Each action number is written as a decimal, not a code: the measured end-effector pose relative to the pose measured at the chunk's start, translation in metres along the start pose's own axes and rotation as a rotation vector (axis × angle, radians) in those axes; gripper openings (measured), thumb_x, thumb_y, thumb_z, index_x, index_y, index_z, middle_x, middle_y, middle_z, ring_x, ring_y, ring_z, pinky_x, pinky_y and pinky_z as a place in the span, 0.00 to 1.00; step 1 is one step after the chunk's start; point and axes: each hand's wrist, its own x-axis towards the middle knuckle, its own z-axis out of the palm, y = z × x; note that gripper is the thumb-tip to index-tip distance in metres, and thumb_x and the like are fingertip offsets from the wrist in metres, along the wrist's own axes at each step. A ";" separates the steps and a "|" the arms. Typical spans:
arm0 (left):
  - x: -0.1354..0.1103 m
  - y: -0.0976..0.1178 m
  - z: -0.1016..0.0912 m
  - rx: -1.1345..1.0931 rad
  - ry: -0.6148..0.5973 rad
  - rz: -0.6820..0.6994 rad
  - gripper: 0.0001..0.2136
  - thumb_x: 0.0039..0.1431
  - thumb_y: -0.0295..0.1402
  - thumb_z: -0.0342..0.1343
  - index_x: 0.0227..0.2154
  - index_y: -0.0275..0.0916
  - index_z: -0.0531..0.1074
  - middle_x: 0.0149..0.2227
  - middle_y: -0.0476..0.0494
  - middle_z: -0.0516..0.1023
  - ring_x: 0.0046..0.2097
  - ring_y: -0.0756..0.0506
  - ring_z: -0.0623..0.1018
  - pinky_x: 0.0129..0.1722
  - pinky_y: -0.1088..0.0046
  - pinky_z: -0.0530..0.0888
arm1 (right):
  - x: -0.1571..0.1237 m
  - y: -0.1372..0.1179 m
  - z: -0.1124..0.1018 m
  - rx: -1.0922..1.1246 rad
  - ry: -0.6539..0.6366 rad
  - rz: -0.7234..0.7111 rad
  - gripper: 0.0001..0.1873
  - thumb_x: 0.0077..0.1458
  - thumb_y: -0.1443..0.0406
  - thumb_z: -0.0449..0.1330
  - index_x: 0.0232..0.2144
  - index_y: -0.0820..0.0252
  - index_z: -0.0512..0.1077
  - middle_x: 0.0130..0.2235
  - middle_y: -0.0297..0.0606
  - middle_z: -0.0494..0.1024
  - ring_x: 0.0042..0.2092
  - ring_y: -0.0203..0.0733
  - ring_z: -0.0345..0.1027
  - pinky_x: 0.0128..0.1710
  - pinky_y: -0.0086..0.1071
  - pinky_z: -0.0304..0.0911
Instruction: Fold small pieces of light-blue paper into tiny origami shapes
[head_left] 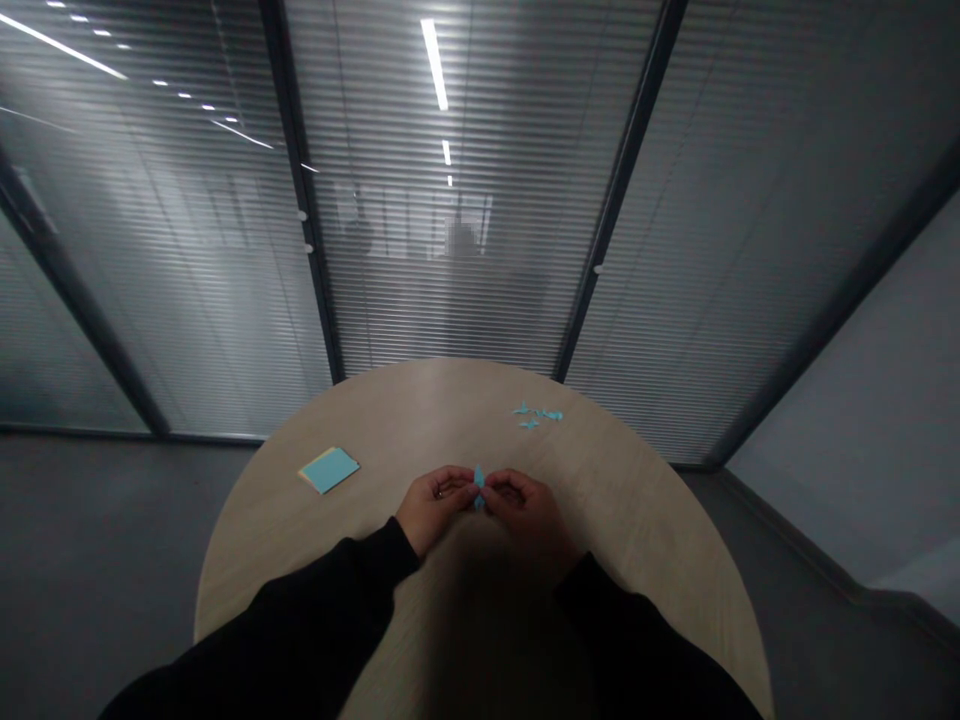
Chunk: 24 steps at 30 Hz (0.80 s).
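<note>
Between my two hands is a small piece of folded light-blue paper [478, 476], narrow and pointed at its upper end. My left hand [439, 505] pinches its left side with thumb and fingers. From the right, my right hand [529, 510] pinches the same folded paper, its fingers curled. The fingertips cover part of the paper, so its full shape is hidden. Beyond my right hand lie several small light-blue folded paper pieces [531, 424], too small to make out exactly. To the left of my left hand sits a stack of square paper sheets [330, 470], light blue on top with a yellowish edge showing.
The round wooden table [405, 410] carries all of these things. Behind it stands a glass partition with closed blinds [450, 320] and dark frame posts. A pale wall [885, 420] rises on the right, with dark floor [97, 540] around the table.
</note>
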 end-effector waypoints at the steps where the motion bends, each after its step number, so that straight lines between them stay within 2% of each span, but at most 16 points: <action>1: 0.000 -0.001 0.000 0.003 -0.007 -0.007 0.20 0.41 0.40 0.72 0.36 0.34 0.77 0.30 0.44 0.81 0.30 0.49 0.77 0.35 0.72 0.72 | 0.000 0.000 0.000 -0.008 0.005 -0.002 0.13 0.51 0.55 0.64 0.31 0.60 0.75 0.31 0.38 0.79 0.33 0.42 0.74 0.34 0.33 0.69; 8: -0.001 0.003 0.001 0.028 -0.001 0.016 0.20 0.41 0.41 0.72 0.34 0.33 0.77 0.29 0.44 0.81 0.31 0.49 0.78 0.36 0.72 0.73 | 0.001 0.008 -0.001 -0.003 -0.035 -0.028 0.13 0.53 0.57 0.63 0.36 0.59 0.72 0.34 0.39 0.79 0.36 0.42 0.75 0.37 0.33 0.71; 12: -0.002 0.005 0.002 0.037 0.015 0.042 0.20 0.42 0.42 0.72 0.34 0.33 0.76 0.29 0.45 0.81 0.30 0.50 0.77 0.35 0.72 0.73 | -0.001 0.005 -0.002 -0.070 0.002 -0.129 0.13 0.53 0.60 0.64 0.40 0.57 0.69 0.35 0.37 0.78 0.36 0.41 0.74 0.36 0.34 0.71; 15: 0.000 0.003 0.000 0.006 0.033 0.028 0.21 0.42 0.43 0.72 0.33 0.33 0.75 0.27 0.47 0.79 0.28 0.50 0.76 0.33 0.73 0.73 | -0.003 0.000 -0.004 -0.189 -0.024 -0.225 0.08 0.54 0.64 0.61 0.39 0.56 0.71 0.36 0.37 0.78 0.35 0.41 0.74 0.36 0.33 0.70; 19: 0.002 -0.002 -0.001 -0.055 0.009 -0.013 0.21 0.42 0.44 0.72 0.33 0.34 0.75 0.27 0.47 0.79 0.28 0.50 0.77 0.35 0.72 0.75 | -0.002 -0.002 -0.006 -0.319 -0.023 -0.350 0.10 0.54 0.67 0.59 0.40 0.55 0.74 0.37 0.38 0.78 0.34 0.40 0.72 0.35 0.32 0.69; 24: 0.000 -0.001 0.000 -0.082 -0.037 -0.028 0.22 0.42 0.44 0.71 0.35 0.33 0.76 0.31 0.44 0.80 0.31 0.49 0.78 0.37 0.70 0.75 | 0.001 0.000 -0.009 -0.379 -0.044 -0.387 0.09 0.57 0.65 0.59 0.41 0.55 0.74 0.36 0.38 0.77 0.35 0.41 0.72 0.35 0.33 0.69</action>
